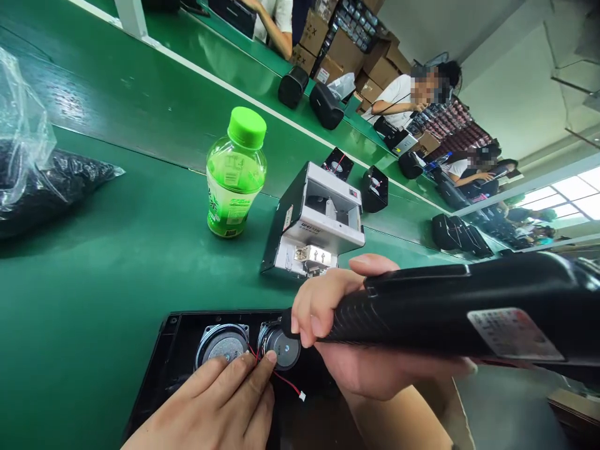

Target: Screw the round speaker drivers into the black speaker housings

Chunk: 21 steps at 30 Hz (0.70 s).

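Note:
My right hand [347, 319] is wrapped around a black electric screwdriver [422, 306] with a label on its body. The tool lies nearly level, its front end at the edge of the right round speaker [285, 351]. Its tip is hidden behind my fingers. My left hand [225, 400] lies with fingers stretched out over the left speaker [222, 344], one fingertip touching the right one. Both speakers sit in a black panel or housing [162, 375]. Between them run thin red and black wires, ending in a small white connector [302, 396].
Beyond the panel stands a grey and black screw feeder machine [323, 219]. A green-capped bottle [237, 175] is left of it, and a plastic bag of black parts [60, 181] farther left. Black speaker boxes [325, 106] and several people occupy the far bench.

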Each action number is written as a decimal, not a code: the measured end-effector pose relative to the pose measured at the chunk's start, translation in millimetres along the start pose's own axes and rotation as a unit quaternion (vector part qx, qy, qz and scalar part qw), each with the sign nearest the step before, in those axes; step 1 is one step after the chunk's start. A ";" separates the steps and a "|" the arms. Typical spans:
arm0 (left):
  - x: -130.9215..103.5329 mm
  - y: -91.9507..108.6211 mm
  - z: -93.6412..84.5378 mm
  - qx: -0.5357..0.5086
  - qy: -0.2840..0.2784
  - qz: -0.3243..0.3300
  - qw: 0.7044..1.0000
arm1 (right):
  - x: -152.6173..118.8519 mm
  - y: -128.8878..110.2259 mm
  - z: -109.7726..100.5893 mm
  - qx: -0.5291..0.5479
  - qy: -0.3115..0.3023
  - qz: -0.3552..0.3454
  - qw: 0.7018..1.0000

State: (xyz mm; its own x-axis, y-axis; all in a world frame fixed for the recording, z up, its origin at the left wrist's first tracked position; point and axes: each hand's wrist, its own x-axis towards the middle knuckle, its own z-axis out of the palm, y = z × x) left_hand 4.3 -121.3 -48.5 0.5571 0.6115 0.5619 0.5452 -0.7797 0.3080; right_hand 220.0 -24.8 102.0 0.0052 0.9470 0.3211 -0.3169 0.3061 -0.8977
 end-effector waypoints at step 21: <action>46.2 3.7 -30.5 0.011 0.039 0.015 0.999 | 5.9 11.5 2.6 0.004 -0.029 0.010 1.000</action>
State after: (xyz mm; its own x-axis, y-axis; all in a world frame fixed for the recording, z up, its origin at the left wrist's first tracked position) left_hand 12.9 -100.0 2.1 0.5237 0.5753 0.6283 0.5433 -0.7936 0.2738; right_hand 213.9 -16.0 94.3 -0.0564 0.9455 0.3208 -0.3248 0.2865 -0.9014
